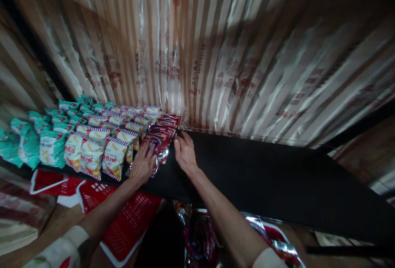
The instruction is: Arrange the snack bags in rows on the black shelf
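Observation:
A row of red foil snack packets (160, 134) stands on a black shelf (262, 169), running back toward the wall. My left hand (143, 163) lies flat against the front packet's left side, fingers stretched out. My right hand (185, 152) rests on the shelf at the row's right side, fingers together and extended, touching the packets. Both hands flank the same row.
White snack bags with striped edges (101, 152) and teal bags (37, 144) fill the shelf to the left. A striped shiny curtain (216, 54) hangs behind. A red plastic basket (123, 222) sits below left. More foil packets (203, 239) lie below.

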Tool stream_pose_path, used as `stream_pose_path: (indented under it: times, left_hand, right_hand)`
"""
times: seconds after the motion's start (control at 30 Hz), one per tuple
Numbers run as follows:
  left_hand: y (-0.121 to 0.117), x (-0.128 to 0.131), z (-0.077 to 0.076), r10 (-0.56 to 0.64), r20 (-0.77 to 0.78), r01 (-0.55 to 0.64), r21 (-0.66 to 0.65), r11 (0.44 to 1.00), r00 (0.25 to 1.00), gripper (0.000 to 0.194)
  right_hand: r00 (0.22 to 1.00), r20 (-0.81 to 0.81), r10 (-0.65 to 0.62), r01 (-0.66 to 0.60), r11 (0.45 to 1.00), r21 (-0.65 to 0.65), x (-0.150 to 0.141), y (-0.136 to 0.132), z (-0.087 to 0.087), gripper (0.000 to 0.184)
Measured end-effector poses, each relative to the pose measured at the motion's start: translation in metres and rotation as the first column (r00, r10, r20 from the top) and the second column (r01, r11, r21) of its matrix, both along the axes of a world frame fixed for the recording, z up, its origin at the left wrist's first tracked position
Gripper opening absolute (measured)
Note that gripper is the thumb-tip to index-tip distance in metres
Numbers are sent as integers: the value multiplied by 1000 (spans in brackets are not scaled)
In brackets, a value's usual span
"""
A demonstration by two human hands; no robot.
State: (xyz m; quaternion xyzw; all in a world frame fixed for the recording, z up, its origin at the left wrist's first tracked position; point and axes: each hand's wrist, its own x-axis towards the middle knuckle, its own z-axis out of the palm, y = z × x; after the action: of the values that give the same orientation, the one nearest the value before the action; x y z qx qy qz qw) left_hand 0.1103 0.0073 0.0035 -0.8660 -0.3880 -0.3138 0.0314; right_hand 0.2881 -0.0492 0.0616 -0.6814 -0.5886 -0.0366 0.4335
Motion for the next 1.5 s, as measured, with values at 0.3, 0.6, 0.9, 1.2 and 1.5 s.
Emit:
stream_pose_path:
  times: [0.3, 0.6, 0.9, 1.2, 1.5]
  left_hand:
    - [-83, 21, 45, -134, 162, 158, -140, 977, 978, 39]
    - [-263, 75, 18, -529, 115, 513, -483, 709, 841, 35]
    - [-326, 71, -32, -561, -195, 377, -564, 735, 804, 59]
    - [-337, 60, -54, -479, -188, 313, -548, 776, 857, 49]
    - [-338, 60, -41, -441, -170, 274, -576, 770, 881, 41]
  right_hand:
    - [970, 5, -243, 243, 970, -27, 86, -150, 9, 38]
    - [818, 61, -571, 552, 753, -358, 146, -333, -30, 38]
    - [839, -93, -536, 299, 597, -744, 120, -392, -83, 30]
    - [866, -69, -495, 268, 575, -773, 114, -369, -98, 33]
    - [859, -128, -495, 241, 612, -753, 116, -374, -111, 20]
